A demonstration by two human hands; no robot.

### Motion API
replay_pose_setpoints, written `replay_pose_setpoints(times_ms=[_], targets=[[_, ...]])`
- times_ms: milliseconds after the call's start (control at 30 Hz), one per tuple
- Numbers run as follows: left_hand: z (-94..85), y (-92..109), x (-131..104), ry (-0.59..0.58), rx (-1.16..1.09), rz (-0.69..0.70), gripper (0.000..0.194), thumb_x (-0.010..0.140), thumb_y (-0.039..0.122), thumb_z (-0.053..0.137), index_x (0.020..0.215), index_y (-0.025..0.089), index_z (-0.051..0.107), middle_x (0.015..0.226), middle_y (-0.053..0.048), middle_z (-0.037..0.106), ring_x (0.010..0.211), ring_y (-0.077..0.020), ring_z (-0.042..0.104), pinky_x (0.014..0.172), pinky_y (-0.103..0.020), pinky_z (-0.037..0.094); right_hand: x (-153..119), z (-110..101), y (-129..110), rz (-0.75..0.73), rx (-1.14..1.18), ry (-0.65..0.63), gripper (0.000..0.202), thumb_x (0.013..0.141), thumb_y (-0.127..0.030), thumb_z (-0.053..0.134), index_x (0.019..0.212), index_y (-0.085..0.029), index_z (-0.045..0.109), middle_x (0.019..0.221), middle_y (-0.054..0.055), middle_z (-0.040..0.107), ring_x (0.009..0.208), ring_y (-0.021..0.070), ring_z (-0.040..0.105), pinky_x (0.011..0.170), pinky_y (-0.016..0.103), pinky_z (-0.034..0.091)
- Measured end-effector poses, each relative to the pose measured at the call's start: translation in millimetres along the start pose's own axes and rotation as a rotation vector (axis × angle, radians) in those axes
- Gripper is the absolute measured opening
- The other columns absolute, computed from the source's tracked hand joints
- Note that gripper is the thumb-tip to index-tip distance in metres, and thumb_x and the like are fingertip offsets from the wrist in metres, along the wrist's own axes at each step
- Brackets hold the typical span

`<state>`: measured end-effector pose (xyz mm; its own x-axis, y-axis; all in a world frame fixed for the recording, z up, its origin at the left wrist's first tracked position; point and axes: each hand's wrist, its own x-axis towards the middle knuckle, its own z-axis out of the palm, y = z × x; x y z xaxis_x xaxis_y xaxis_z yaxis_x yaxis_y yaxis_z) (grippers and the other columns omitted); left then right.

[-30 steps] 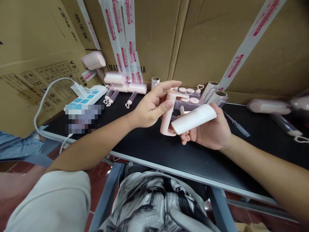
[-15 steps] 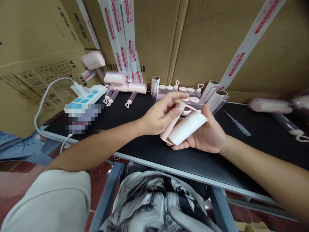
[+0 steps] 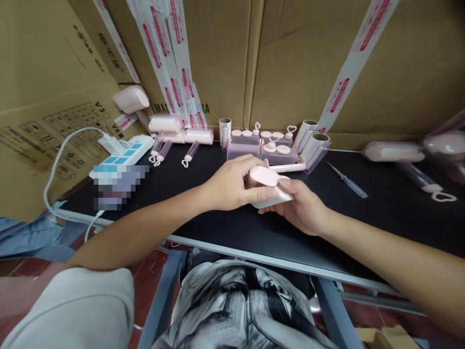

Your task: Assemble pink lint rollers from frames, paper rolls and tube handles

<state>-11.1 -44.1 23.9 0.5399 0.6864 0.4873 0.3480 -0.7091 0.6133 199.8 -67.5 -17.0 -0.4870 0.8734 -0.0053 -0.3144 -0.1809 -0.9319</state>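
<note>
One pink frame is grasped by both the left hand and right hand, apparently around a white roll, largely hidden.

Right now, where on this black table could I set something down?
There's bare tabletop between the screwdriver and your right forearm, and between your left hand and the near edge. It's crowded along the back cardboard, with rollers and tubes.

The left arm and right arm are bare and slant in over the front edge of the tabletop. The left hand and right hand are close together above it, fingers curled in, with the left thumb pointing toward the right hand.
</note>
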Motion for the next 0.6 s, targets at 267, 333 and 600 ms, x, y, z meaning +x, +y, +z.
replay_pose_setpoints(times_ms=[267,333,600], targets=[[7.4,17.4,-7.3,-0.079,-0.154,-0.104,0.043,0.078,0.045,0.087,0.088,0.023,0.052,0.084,0.002,0.066,0.075,-0.0154,0.059,0.068,-0.029,0.045,-4.3,4.5,7.2,-0.035,-0.054,-0.016,0.043,0.092,-0.066,0.071,0.099,-0.024,0.069,0.099,0.004,0.067,0.084,0.0192,0.06,0.071,0.031,0.057],[10.5,16.7,-8.4,-0.08,-0.211,-0.085,0.041,0.079,0.04,0.086,0.087,0.023,0.05,0.085,0.002,0.064,0.076,-0.0148,0.058,0.07,-0.029,0.045,-3.9,4.2,6.3,-0.036,-0.058,-0.045,0.042,0.093,-0.065,0.07,0.099,-0.024,0.068,0.099,0.003,0.066,0.084,0.0184,0.06,0.072,0.03,0.056],[4.3,7.2,-1.7,-0.063,-0.119,0.187,0.041,0.085,0.042,0.088,0.09,0.021,0.053,0.103,-0.004,0.06,0.093,-0.0165,0.063,0.085,-0.031,0.054,-7.9,13.6,-7.5,0.063,-0.01,-0.036,0.049,0.085,-0.068,0.08,0.102,-0.024,0.065,0.093,0.0,0.062,0.083,0.0167,0.058,0.067,0.026,0.055]])
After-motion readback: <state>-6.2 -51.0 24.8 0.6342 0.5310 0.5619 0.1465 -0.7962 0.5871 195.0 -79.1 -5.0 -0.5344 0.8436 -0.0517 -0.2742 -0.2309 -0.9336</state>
